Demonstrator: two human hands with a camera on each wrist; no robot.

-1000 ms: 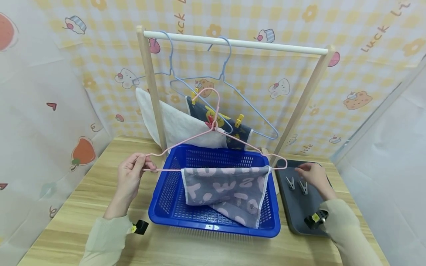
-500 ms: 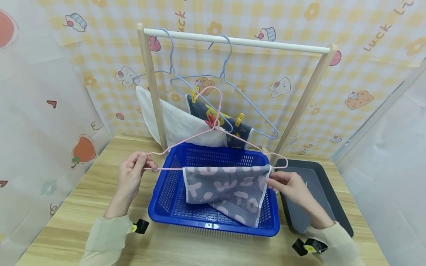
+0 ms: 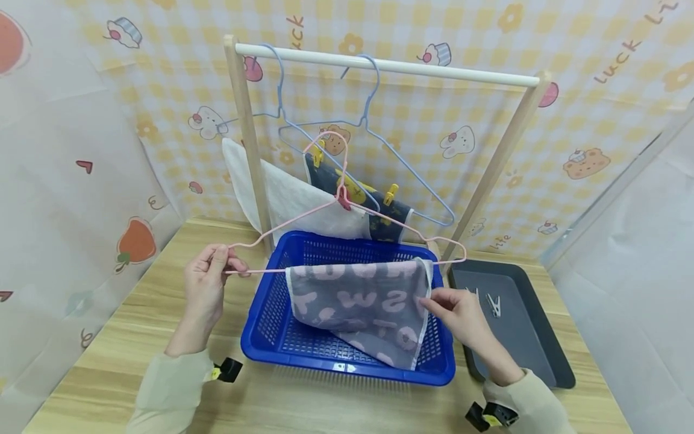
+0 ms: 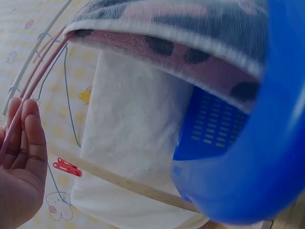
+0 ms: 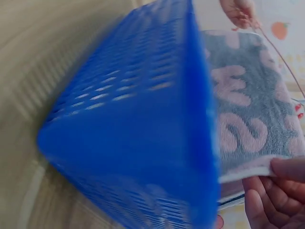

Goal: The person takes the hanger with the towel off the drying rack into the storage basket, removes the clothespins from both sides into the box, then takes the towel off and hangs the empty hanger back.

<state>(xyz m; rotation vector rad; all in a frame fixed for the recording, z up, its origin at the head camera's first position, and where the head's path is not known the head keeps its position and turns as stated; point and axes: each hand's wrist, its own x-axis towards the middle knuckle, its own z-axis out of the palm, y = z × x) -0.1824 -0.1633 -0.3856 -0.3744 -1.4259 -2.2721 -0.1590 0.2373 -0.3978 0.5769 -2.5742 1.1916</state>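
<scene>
My left hand [image 3: 208, 274] pinches the left corner of a pink wire hanger [image 3: 309, 211]. Over the hanger's lower bar hangs a grey towel [image 3: 358, 298] with pink letters, its lower part drooping into a blue basket [image 3: 347, 375]. At the towel's right edge, my right hand [image 3: 458, 313] has the border between thumb and fingers. The right wrist view shows that thumb on top of the towel [image 5: 238, 105] and the fingers [image 5: 259, 205] beneath. In the left wrist view, the fingers [image 4: 35, 138] of my left hand lie against the pink wire.
Behind the basket stands a rack with a white rail [image 3: 434, 68], holding blue hangers [image 3: 406, 172]. From these hang a white cloth [image 3: 293, 205] with a red clip and a dark cloth [image 3: 387, 223] with yellow clips [image 3: 391, 194]. A grey tray [image 3: 526, 337] with clothespins [image 3: 494, 305] lies right.
My right hand has left the tray, come left to the towel's right edge and taken hold of it. The hanger and towel have shifted slightly left, the hanger's hook tilting back.
</scene>
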